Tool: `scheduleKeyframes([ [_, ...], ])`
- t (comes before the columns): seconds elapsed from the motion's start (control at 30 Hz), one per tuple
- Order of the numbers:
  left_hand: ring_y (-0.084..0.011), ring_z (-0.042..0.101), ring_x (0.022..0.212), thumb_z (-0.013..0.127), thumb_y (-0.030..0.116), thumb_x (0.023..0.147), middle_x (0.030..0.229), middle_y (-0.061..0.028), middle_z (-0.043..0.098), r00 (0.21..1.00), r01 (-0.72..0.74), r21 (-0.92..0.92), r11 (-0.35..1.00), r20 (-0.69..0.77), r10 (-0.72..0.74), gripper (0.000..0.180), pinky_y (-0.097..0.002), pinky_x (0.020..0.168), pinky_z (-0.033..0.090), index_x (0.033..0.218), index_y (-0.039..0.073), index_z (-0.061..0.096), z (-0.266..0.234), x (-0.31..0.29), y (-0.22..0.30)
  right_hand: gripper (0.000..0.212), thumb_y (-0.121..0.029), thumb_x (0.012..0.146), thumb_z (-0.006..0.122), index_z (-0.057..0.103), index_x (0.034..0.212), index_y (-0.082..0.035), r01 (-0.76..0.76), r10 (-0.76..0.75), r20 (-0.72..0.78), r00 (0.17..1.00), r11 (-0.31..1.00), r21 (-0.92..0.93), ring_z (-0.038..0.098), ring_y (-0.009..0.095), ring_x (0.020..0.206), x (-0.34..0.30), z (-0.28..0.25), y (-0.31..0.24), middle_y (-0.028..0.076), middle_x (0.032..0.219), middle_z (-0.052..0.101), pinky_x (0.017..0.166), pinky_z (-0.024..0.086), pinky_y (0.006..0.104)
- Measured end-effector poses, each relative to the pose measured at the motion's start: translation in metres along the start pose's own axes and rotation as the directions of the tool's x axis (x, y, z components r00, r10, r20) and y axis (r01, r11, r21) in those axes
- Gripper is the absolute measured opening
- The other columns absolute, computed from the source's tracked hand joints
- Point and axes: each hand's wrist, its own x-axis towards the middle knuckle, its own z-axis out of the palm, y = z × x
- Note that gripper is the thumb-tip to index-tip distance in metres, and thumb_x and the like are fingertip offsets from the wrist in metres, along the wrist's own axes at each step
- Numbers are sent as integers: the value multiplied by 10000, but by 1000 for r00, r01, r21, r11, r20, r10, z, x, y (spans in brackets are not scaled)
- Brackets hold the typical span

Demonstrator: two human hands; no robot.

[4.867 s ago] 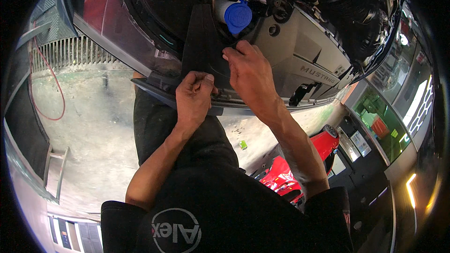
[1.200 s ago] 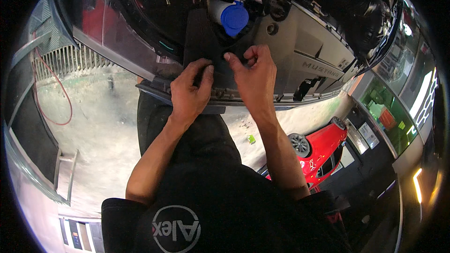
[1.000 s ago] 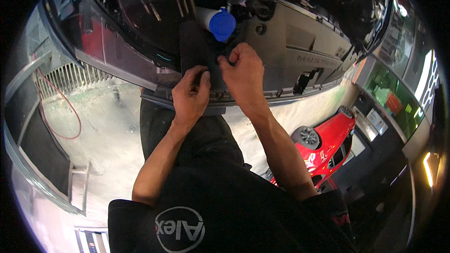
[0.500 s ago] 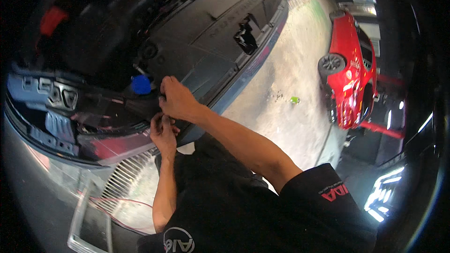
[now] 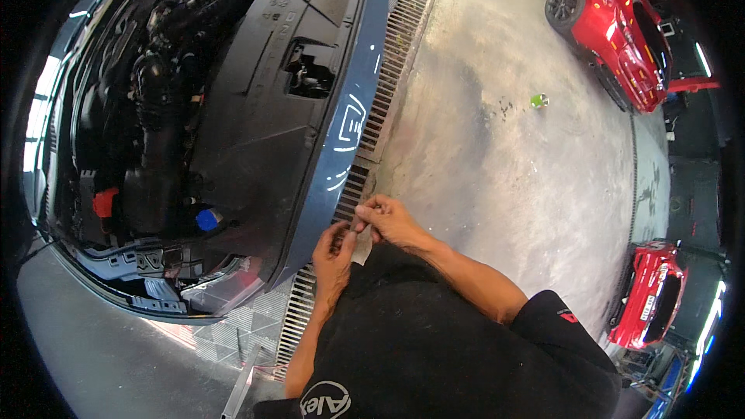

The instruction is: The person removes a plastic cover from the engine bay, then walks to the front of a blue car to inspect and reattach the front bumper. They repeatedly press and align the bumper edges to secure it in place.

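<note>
My left hand (image 5: 334, 260) and my right hand (image 5: 389, 221) are close together in front of my body, just off the front edge of a blue car (image 5: 330, 140). Both have their fingers pinched together. Between them hangs a small, thin, pale piece (image 5: 362, 247), like a scrap of tape or paper. My fingers partly cover it, so its full shape is hidden. The car's engine bay lies uncovered to the left, with a black plastic cover panel (image 5: 248, 116) along its front.
A blue cap (image 5: 208, 219) and a red part (image 5: 104, 203) are in the engine bay. A slotted floor drain (image 5: 394, 54) runs beside the car. On the concrete floor sits a small green-and-white object (image 5: 539, 100). Two red cars, one farther (image 5: 613, 23) and one nearer (image 5: 650, 295), stand at right.
Both hands have moved away from the car's front edge and come back over the floor, near my body. My view has turned, and the pale piece now shows between my fingers.
</note>
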Motion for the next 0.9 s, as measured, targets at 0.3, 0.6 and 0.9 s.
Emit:
scheduleKeyframes([
  [0.3,-124,656,939,737,93,973,1018,-58,717,940,-183,112,977,313,140,213,-282,815,541,1160,3,688,199,24,81,320,-352,972,779,711,998,-40,145,-33,-268,963,900,411,435,50,584,-57,-156,-18,-36,746,587,509,342,239],
  [0.6,-128,636,893,742,78,970,993,-51,682,701,-552,227,803,647,300,195,-286,800,527,1134,-7,678,306,103,108,412,-422,979,756,709,991,-13,247,-12,-375,927,770,588,430,56,544,-53,-256,-63,-44,705,526,487,375,230],
  [0.9,-107,608,815,718,169,1012,951,-25,660,741,94,75,993,661,-121,187,-276,728,522,1091,11,658,389,272,167,307,-303,1000,739,709,1099,-14,341,-158,-340,927,730,591,525,64,601,68,-339,-160,-11,807,651,533,446,226],
])
